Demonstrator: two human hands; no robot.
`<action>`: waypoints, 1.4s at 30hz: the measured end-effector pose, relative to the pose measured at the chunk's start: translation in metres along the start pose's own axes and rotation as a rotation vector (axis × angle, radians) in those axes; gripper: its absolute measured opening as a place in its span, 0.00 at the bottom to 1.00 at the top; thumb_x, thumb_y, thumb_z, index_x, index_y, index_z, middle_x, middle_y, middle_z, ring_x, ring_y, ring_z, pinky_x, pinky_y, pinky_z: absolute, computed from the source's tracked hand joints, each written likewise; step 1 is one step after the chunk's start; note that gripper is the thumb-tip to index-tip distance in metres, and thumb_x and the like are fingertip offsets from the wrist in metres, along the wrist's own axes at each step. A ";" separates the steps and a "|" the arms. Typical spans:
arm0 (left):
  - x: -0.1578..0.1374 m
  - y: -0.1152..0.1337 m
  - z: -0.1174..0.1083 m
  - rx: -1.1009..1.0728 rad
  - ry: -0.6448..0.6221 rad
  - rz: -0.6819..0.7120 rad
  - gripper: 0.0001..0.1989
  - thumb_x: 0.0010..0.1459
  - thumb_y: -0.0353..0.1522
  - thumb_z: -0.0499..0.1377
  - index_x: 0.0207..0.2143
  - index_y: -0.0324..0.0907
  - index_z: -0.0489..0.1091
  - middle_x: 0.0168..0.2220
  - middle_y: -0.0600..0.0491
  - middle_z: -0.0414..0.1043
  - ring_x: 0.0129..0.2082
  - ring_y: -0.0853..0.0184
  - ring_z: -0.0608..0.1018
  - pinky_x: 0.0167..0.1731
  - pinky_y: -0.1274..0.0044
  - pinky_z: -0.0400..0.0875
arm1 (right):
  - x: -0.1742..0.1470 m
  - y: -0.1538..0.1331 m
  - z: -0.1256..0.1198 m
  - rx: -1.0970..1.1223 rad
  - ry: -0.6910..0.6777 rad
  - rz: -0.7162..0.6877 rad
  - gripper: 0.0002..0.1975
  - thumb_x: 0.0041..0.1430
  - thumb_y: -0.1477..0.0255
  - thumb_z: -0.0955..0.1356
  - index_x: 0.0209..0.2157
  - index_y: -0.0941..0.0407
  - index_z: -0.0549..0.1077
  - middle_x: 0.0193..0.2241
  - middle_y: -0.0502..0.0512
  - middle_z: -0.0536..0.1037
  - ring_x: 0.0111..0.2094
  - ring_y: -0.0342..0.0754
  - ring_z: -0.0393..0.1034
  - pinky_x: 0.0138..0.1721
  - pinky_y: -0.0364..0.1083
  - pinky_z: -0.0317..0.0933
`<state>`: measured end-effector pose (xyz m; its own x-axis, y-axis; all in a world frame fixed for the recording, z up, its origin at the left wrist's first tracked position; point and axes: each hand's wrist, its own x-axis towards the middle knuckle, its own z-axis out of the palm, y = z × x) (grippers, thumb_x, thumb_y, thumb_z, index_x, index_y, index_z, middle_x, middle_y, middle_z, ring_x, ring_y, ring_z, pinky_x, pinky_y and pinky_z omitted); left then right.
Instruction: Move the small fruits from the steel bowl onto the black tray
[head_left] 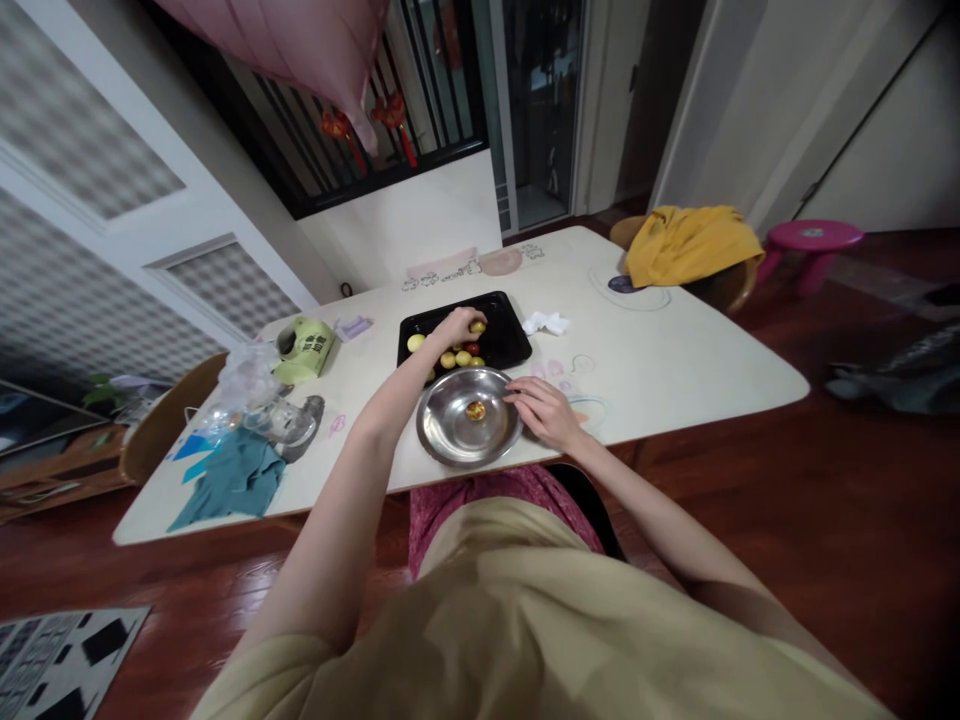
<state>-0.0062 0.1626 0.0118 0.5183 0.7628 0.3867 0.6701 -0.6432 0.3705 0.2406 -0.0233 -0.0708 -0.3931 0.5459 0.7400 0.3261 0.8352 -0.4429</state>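
My left hand (457, 327) reaches over a black tray (514, 345), its fingers closed on a small round yellow-green fruit (478, 327). Several more small round fruits (463, 358) lie in the tray, mostly yellow-green and one dark red (472, 349); my left hand and forearm cover part of them. Just in front of the tray stands a shiny metal bowl (439, 425). Inside it, near the middle, is a small yellow and reddish piece (475, 410). At the bowl's right rim is my right hand (546, 408), thumb and fingers closed on the edge.
A crumpled white tissue (546, 323) lies right of the tray. On the table's left are a green bag (306, 348), clear plastic (251, 375) and a teal cloth (234, 480). A yellow garment (694, 245) hangs over a chair by the far right edge.
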 end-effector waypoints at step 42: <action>-0.188 0.115 -0.019 0.124 -0.157 -0.242 0.17 0.54 0.26 0.72 0.45 0.40 0.74 0.45 0.47 0.80 0.42 0.57 0.82 0.45 0.68 0.77 | -0.002 0.004 0.002 -0.038 0.058 -0.111 0.18 0.76 0.68 0.60 0.44 0.54 0.82 0.45 0.61 0.84 0.50 0.57 0.76 0.52 0.60 0.74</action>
<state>-0.0363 -0.0558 -0.0023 0.4051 0.9001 0.1606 0.8388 -0.4358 0.3263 0.2409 -0.0207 -0.0755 -0.3790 0.4446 0.8116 0.3162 0.8865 -0.3379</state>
